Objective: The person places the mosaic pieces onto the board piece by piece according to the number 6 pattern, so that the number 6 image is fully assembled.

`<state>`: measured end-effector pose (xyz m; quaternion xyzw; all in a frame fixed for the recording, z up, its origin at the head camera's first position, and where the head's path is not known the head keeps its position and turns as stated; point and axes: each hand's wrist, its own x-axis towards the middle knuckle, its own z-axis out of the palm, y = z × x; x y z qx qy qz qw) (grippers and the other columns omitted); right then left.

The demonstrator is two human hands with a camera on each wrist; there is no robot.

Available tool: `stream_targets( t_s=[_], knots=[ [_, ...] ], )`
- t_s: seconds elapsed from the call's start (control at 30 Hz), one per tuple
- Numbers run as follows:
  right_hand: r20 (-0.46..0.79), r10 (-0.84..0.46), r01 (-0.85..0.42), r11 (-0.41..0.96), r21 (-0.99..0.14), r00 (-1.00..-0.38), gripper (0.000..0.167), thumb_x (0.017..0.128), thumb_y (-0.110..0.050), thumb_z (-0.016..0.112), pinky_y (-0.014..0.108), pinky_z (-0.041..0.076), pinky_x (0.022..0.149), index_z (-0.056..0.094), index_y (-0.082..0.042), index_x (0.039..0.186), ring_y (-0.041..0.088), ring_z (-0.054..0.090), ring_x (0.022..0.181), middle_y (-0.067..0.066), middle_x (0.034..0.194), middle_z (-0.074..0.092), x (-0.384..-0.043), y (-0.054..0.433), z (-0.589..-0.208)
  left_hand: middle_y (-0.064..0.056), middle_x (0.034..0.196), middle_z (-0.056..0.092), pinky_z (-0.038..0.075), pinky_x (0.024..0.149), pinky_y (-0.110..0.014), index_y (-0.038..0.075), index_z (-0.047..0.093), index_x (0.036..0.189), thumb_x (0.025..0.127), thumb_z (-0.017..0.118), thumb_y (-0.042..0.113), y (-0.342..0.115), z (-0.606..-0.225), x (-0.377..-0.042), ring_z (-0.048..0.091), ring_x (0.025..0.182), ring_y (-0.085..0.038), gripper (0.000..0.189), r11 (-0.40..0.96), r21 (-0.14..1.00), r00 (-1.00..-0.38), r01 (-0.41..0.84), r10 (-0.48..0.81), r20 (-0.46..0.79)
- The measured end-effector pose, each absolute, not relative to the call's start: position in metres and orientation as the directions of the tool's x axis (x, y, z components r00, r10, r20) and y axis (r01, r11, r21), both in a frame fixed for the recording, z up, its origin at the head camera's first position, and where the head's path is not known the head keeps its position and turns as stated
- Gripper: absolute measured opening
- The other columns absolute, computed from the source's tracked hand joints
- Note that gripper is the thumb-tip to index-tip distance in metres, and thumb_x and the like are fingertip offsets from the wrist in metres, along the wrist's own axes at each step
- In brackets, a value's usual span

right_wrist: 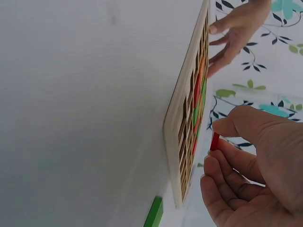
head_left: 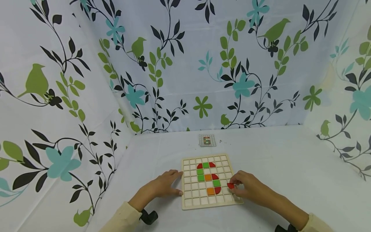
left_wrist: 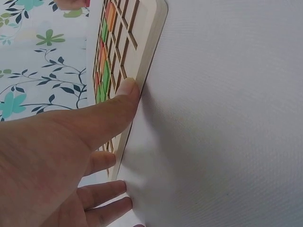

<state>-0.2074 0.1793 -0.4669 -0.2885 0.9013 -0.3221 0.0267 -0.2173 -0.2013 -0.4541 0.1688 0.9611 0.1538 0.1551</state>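
A wooden grid board (head_left: 195, 202) lies flat on the white table. Red, green and orange tiles fill some of its cells, among them a green tile (head_left: 216, 183) and an orange tile (head_left: 210, 191). My left hand (head_left: 165, 185) rests against the board's left side, and in the left wrist view its thumb (left_wrist: 125, 90) touches the frame edge. Over the board's right edge, my right hand (head_left: 246, 186) pinches a red tile (right_wrist: 215, 141) between thumb and fingers, held above the grid.
Behind the board lies a small reference card (head_left: 207, 140) showing a coloured tile pattern on a grid. In the right wrist view a green block (right_wrist: 154, 213) lies on the table near the board. A patterned cloth (head_left: 179, 64) hangs around the table's back and sides.
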Motion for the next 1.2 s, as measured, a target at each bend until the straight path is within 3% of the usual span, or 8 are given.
stream_targets(
  t_s=[0.2, 0.4, 0.6, 0.9, 1.2],
  knots=[
    [0.075, -0.540, -0.465, 0.636, -0.615, -0.838, 0.020, 0.093, -0.022, 0.082, 0.030, 0.059, 0.086, 0.073, -0.014, 0.108, 0.014, 0.059, 0.097, -0.008, 0.102, 0.063, -0.214, 0.154, -0.467, -0.016, 0.165, 0.041, 0.039, 0.119, -0.063, 0.016, 0.043, 0.162, 0.091, 0.081, 0.051, -0.199, -0.454, -0.217, 0.037, 0.153, -0.040, 0.088, 0.896, 0.351, -0.893, 0.273, 0.372, -0.254],
    [0.125, -0.605, -0.562, 0.617, -0.551, -0.786, 0.017, 0.091, -0.014, 0.081, 0.026, 0.058, 0.086, 0.074, -0.012, 0.107, 0.008, 0.058, 0.094, -0.010, 0.102, 0.063, -0.214, 0.131, -0.471, -0.016, 0.165, 0.041, 0.039, 0.119, -0.063, 0.016, 0.043, 0.162, 0.091, 0.081, 0.051, -0.199, -0.455, -0.218, 0.038, 0.153, -0.040, 0.088, 0.899, 0.345, -0.895, 0.269, 0.366, -0.256],
    [0.132, -0.647, -0.606, 0.597, -0.525, -0.751, 0.015, 0.091, -0.012, 0.080, 0.022, 0.052, 0.077, 0.073, -0.014, 0.103, 0.006, 0.052, 0.088, -0.010, 0.096, 0.057, -0.210, 0.109, -0.473, -0.016, 0.164, 0.042, 0.040, 0.119, -0.062, 0.015, 0.043, 0.161, 0.091, 0.081, 0.051, -0.200, -0.456, -0.218, 0.039, 0.152, -0.040, 0.088, 0.901, 0.335, -0.896, 0.277, 0.367, -0.249],
    [0.082, -0.677, -0.617, 0.604, -0.505, -0.731, 0.014, 0.091, -0.013, 0.079, 0.021, 0.052, 0.077, 0.074, -0.012, 0.105, 0.007, 0.051, 0.091, -0.005, 0.107, 0.061, -0.206, 0.087, -0.473, -0.016, 0.163, 0.043, 0.041, 0.118, -0.062, 0.014, 0.045, 0.160, 0.090, 0.082, 0.050, -0.200, -0.457, -0.218, 0.041, 0.151, -0.039, 0.087, 0.897, 0.347, -0.896, 0.273, 0.368, -0.249],
    [0.080, -0.685, -0.638, 0.623, -0.453, -0.725, 0.014, 0.091, -0.016, 0.081, 0.019, 0.047, 0.072, 0.073, -0.016, 0.101, 0.006, 0.048, 0.086, -0.010, 0.096, 0.055, -0.208, 0.076, -0.471, -0.015, 0.162, 0.044, 0.042, 0.117, -0.063, 0.015, 0.046, 0.160, 0.090, 0.082, 0.050, -0.201, -0.457, -0.218, 0.042, 0.150, -0.039, 0.087, 0.900, 0.339, -0.900, 0.272, 0.363, -0.242]
  ],
)
